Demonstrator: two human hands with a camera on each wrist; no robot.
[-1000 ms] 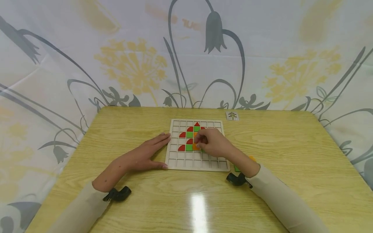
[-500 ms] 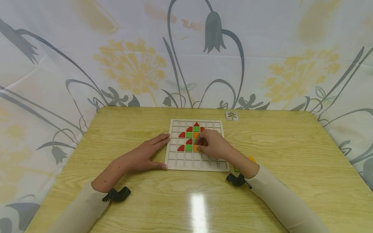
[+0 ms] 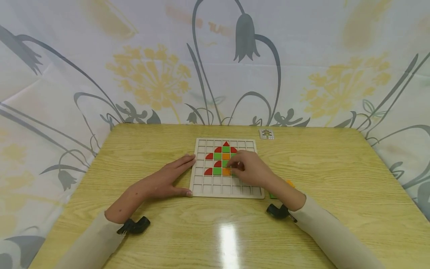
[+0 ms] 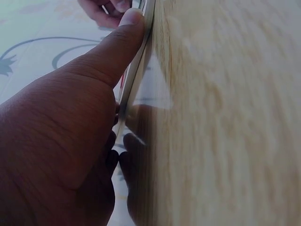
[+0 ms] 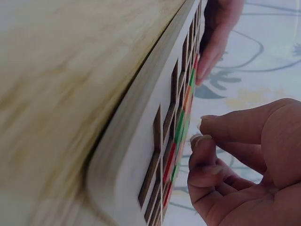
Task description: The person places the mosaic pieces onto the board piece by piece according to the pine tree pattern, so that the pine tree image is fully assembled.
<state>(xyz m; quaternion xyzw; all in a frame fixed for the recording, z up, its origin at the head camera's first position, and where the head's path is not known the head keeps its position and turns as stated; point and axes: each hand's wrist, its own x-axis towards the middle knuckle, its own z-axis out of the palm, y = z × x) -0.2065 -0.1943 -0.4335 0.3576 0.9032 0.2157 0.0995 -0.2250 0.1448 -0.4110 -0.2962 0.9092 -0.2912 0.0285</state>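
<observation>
A pale gridded board (image 3: 208, 189) bears red, green and orange tiles set in a tree-like shape. My left hand (image 3: 169, 179) lies at the board's left side, fingers stretched; its thumb touches the edge, as the left wrist view also shows. Over the tiles hovers my right hand (image 3: 250, 168), fingers bent and thumb apart from the index finger. In the right wrist view, nothing shows between the right fingertips (image 5: 207, 123). Just left of that thumb, an orange square tile (image 3: 226, 172) sits in a lower cell. The right hand hides the right part of the pattern.
A small picture card (image 3: 267, 134) with a tree-like pattern lies beyond the board's back right corner. Loose orange (image 3: 290, 183) and green (image 3: 273, 196) pieces lie right of the board, partly hidden by the right forearm. A patterned curtain (image 3: 215, 74) hangs behind the table.
My right hand has drawn slightly right, its fingertips off the lower orange square tile, which now shows lying in its cell. The left hand has stayed at the board's edge.
</observation>
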